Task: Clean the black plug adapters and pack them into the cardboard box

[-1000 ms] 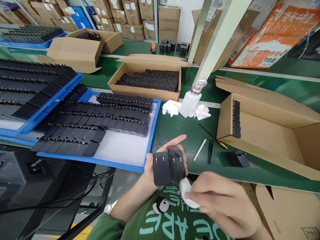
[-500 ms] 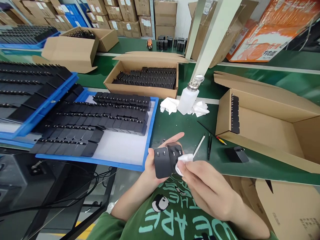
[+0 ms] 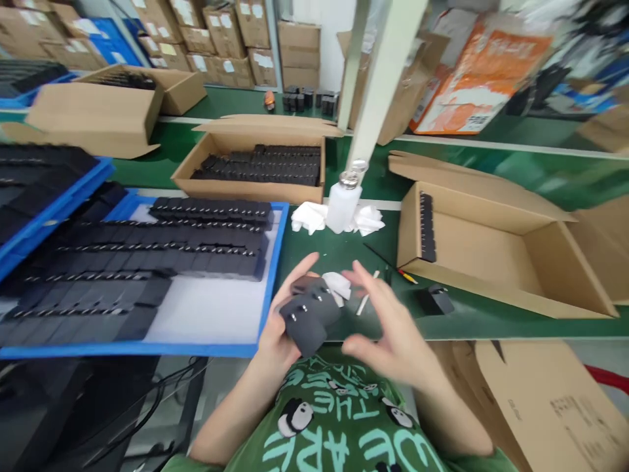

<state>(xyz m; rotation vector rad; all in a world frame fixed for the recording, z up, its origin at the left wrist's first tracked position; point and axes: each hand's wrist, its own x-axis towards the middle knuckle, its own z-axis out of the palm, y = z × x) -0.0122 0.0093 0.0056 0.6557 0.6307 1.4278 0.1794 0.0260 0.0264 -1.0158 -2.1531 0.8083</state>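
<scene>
My left hand [image 3: 276,337] is wrapped round at least two black plug adapters [image 3: 305,324], held side by side with their metal prongs facing up. Just to the right, my right hand [image 3: 396,337] is spread with nothing in it, slightly blurred. A crumpled white wipe [image 3: 337,287] shows right behind the adapters; whether it touches them I cannot tell. Past my right fingertips lies a thin white-handled tool [image 3: 362,303] on the green bench. One more black adapter [image 3: 435,300] sits alone further right.
At left, a blue tray [image 3: 276,262] bears rows of black adapters. Behind stand a carton of adapters [image 3: 246,192] and a white pump bottle [image 3: 343,208] between crumpled tissues [image 3: 309,217]. An open carton [image 3: 486,229] with one adapter row is at right, near a yellow-and-red-tipped tool [image 3: 407,276].
My right hand has let go of the white wipe, drawn away from the adapters and opened. The adapters have tilted in my left hand. The view has swung to the right.
</scene>
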